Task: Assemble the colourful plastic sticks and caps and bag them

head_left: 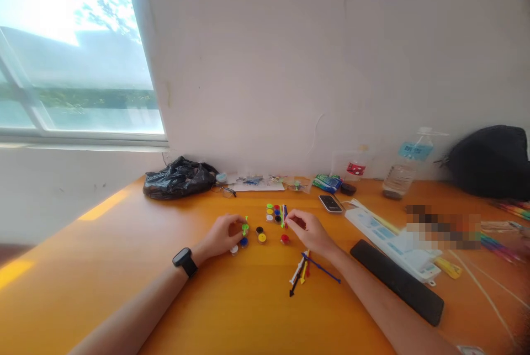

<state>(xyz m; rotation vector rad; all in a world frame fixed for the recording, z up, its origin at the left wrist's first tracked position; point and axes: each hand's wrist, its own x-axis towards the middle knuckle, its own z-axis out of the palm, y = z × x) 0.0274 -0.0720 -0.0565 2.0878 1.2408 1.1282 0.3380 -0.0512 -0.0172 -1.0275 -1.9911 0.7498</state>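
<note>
My left hand (227, 232), with a black watch on its wrist, pinches a small green plastic arrow (244, 231) at a green round piece. Below it lie a blue round piece (244, 242) and a white round piece (234, 249). Black (259, 230), yellow (262, 238) and red (285, 239) round pieces sit between my hands. My right hand (308, 229) has its fingertips together beside a row of thin coloured arrows (283, 216); what they grip is too small to tell. Left of that row, several round pieces (270, 212) stand grouped. Loose coloured arrows (304, 271) lie nearer me.
Along the wall are a black plastic bag (178, 178), glasses (228, 192), a white sheet (265, 185) and bottles (401, 173). A phone-like device (330, 204), a white power strip (389, 239) and a long black bar (397, 280) lie at right.
</note>
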